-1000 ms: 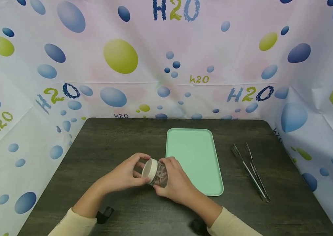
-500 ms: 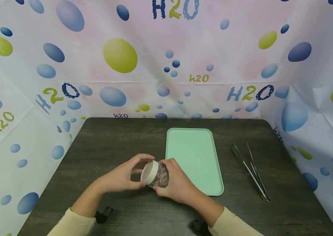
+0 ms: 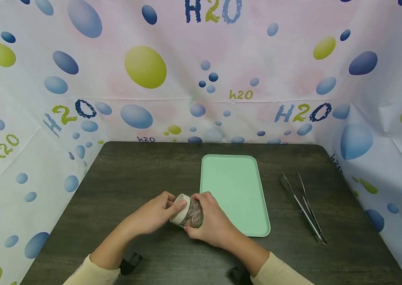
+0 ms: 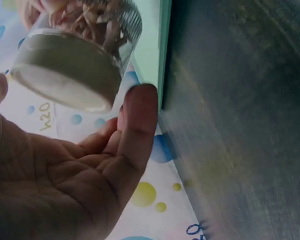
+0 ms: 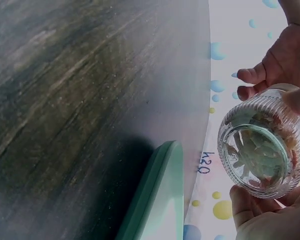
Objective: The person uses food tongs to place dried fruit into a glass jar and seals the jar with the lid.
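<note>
A clear ribbed glass jar [image 3: 194, 213] is held tilted above the table, its white lid [image 3: 180, 209] towards the left. Through the glass show brownish-pink pieces [image 4: 97, 22]. My right hand [image 3: 215, 221] grips the jar body, thumb below and fingers over the top, as the right wrist view also shows around the jar's round base [image 5: 260, 155]. My left hand [image 3: 152, 213] is curled about the lid, thumb across its upper side in the head view. In the left wrist view the thumb and fingertips [image 4: 142, 107] lie right at opposite edges of the lid.
A pale green tray [image 3: 234, 190] lies on the dark wooden table [image 3: 144, 166], just right of the jar. Metal tongs [image 3: 306, 209] rest farther right. A printed white curtain [image 3: 186, 83] stands behind and beside the table.
The left hand has turned about the lid: its thumb has gone from the lid's lower edge to its upper side. The right hand keeps its grip on the jar.
</note>
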Action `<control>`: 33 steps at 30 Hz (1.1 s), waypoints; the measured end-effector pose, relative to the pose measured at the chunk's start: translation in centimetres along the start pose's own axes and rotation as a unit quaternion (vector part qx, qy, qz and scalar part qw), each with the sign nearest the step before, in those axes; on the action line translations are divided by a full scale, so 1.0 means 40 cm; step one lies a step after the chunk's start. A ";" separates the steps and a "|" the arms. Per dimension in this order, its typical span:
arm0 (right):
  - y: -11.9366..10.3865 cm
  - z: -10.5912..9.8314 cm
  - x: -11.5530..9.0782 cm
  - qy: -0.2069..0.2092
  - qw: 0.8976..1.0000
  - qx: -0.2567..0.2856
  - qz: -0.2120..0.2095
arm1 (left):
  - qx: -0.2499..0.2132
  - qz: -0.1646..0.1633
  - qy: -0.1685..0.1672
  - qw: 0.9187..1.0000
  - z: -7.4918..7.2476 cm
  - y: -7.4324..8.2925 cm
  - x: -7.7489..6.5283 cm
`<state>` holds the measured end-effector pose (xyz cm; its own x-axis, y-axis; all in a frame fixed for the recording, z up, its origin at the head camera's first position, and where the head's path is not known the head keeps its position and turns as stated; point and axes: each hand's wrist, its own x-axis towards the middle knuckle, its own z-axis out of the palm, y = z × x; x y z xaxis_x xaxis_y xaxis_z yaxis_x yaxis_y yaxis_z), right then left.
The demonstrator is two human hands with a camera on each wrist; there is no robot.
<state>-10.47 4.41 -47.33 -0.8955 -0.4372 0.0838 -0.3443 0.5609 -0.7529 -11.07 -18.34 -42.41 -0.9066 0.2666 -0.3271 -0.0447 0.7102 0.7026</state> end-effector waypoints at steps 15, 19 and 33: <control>0.001 -0.002 0.004 -0.002 1.000 0.005 0.002 | -0.070 0.063 -0.092 0.991 -0.035 -0.025 0.011; 0.002 -0.006 0.005 -0.008 1.000 0.016 0.003 | -0.075 0.086 -0.111 0.987 -0.043 -0.041 0.013; 0.010 -0.014 0.002 -0.028 0.999 0.034 0.007 | -0.077 0.156 -0.133 0.976 -0.057 -0.069 0.022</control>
<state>-10.84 5.00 -47.24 -0.8825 -0.4688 0.0371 -0.3096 0.5197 -0.7963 -12.70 -21.56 -43.17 -0.7467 0.6276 -0.2204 0.1344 0.4669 0.8741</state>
